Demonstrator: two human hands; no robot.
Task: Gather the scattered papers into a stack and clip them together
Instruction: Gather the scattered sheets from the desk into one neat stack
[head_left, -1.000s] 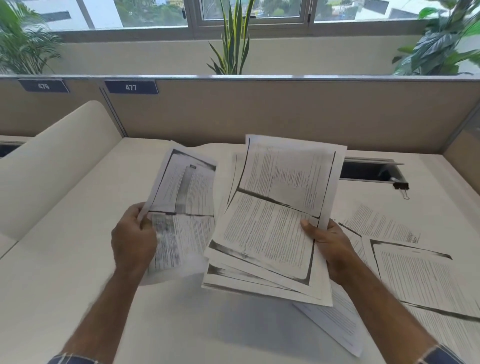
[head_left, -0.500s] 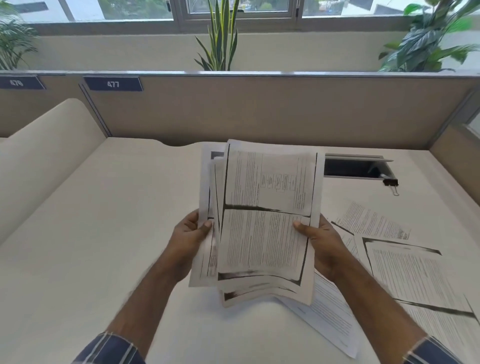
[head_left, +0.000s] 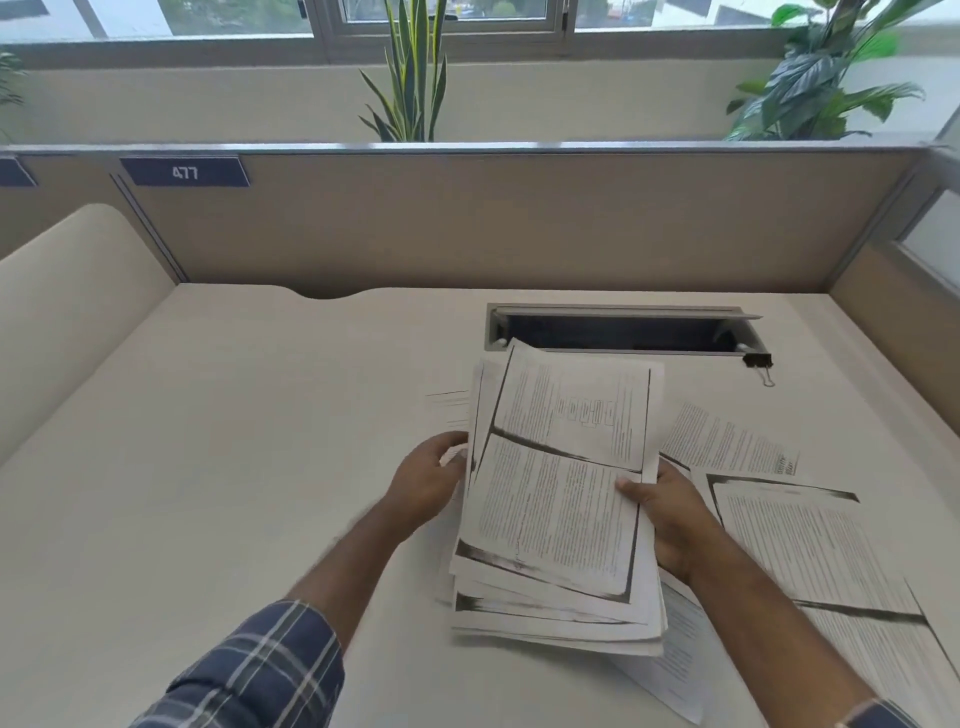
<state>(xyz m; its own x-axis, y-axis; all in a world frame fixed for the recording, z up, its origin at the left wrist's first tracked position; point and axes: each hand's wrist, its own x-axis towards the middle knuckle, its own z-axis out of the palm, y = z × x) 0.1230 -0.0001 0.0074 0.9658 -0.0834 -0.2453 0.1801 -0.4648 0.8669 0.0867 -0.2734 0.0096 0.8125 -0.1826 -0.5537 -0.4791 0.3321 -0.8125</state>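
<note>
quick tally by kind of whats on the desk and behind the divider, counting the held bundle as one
Held bundle of printed white paper sheets: 1
Loose printed sheets clearly separate on the beige desk, such as and: at least 4
Black metal binder clip: 1
Green leafy potted plants behind the divider, such as: 3
Total: at least 9

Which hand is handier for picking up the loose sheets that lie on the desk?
The right hand, probably. The loose sheets lie directly beside it on the desk's right side, while the left hand sits across the held stack and can keep holding it.
</note>
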